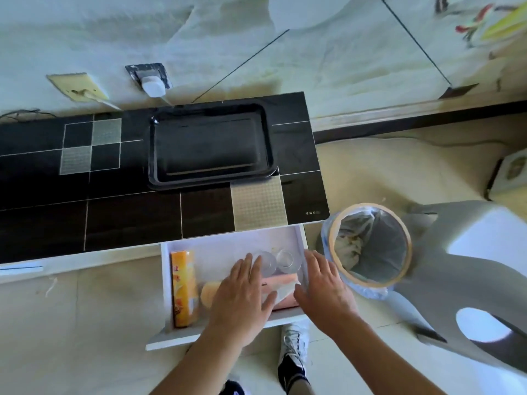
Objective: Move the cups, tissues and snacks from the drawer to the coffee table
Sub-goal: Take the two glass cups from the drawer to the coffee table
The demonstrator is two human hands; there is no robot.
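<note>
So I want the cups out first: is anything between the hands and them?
Nothing visible. Both cups stand uncovered at the back of the open drawer, just beyond the left hand and right hand.

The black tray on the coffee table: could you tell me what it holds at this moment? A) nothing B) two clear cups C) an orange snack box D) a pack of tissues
A: the black tray shows only its bare dark bottom, while the two clear cups and the orange snack box sit in the open drawer, with the left hand and right hand over it.
</note>
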